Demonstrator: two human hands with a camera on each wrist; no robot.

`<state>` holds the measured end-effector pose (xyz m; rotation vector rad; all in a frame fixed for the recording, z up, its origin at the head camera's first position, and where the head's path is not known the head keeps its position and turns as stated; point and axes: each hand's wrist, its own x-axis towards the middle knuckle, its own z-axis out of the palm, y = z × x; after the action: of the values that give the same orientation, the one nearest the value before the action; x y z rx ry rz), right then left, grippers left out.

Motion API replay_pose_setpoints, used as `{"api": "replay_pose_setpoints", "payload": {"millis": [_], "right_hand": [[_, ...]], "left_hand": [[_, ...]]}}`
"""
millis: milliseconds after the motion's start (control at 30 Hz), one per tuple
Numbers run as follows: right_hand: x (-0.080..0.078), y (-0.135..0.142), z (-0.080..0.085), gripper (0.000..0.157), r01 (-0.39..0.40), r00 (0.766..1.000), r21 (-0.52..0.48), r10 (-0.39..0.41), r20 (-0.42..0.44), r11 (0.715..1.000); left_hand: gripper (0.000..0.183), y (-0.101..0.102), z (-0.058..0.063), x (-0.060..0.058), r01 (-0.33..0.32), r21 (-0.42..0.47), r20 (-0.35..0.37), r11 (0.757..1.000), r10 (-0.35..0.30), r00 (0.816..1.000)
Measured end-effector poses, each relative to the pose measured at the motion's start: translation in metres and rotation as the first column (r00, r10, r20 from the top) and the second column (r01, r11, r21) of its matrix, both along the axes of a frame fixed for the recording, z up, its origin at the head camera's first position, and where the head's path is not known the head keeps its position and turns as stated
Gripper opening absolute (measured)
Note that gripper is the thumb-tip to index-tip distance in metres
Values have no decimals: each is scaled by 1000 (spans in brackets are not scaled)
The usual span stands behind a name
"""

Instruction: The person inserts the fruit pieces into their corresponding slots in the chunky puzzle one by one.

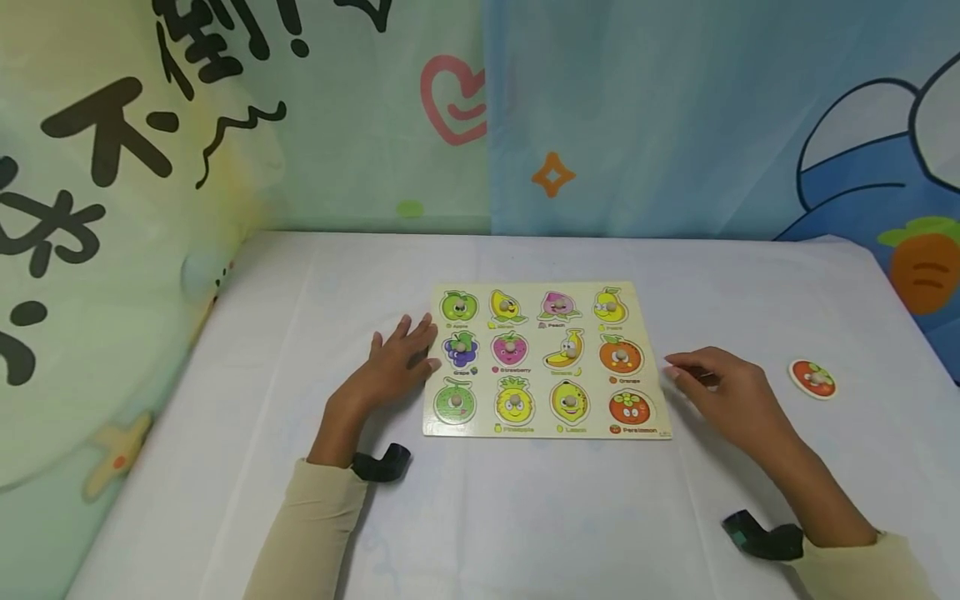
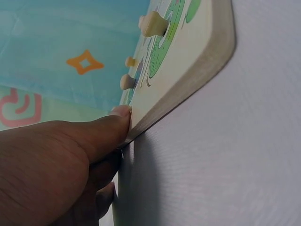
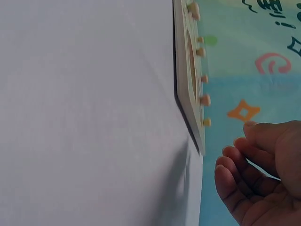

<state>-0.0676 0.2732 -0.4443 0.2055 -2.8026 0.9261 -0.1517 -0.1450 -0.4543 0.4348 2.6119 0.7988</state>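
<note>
A pale wooden knob puzzle board [image 1: 540,429], printed with fruits in rows, lies flat on the table. My left hand [image 1: 390,367] is at its left side, fingers spread; in the left wrist view the thumb touches the board's edge near wooden knobs [image 2: 154,24]. Just beyond the right edge is my right hand [image 1: 731,400], fingers loosely bent and holding nothing. Farther right, a loose red fruit puzzle piece [image 1: 812,379] with green leaves and a pale rim lies on the cloth. The persimmon spot [image 1: 630,408] at the board's lower right shows a red picture.
A white cloth covers the table [image 1: 525,517]. Behind it hangs a printed backdrop [image 1: 637,117] in blue and green, and another printed sheet [image 1: 90,275] borders the left side. Black wrist-camera mounts [image 1: 761,537] jut inward from both forearms.
</note>
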Motion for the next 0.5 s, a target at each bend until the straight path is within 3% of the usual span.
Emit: {"api": "replay_pose_setpoints", "payload": {"millis": [267, 367, 500], "right_hand": [[9, 40, 5, 27, 129, 991, 43, -130, 18, 991], [12, 55, 6, 28, 223, 973, 64, -226, 54, 973], [14, 74, 4, 37, 343, 929, 89, -352, 114, 935]], "left_hand": [[63, 0, 1, 1, 5, -9, -1, 1000, -5, 1000], [63, 0, 0, 0, 6, -7, 3, 1000, -6, 1000], [63, 0, 0, 0, 11, -5, 1, 1000, -11, 1000]]}}
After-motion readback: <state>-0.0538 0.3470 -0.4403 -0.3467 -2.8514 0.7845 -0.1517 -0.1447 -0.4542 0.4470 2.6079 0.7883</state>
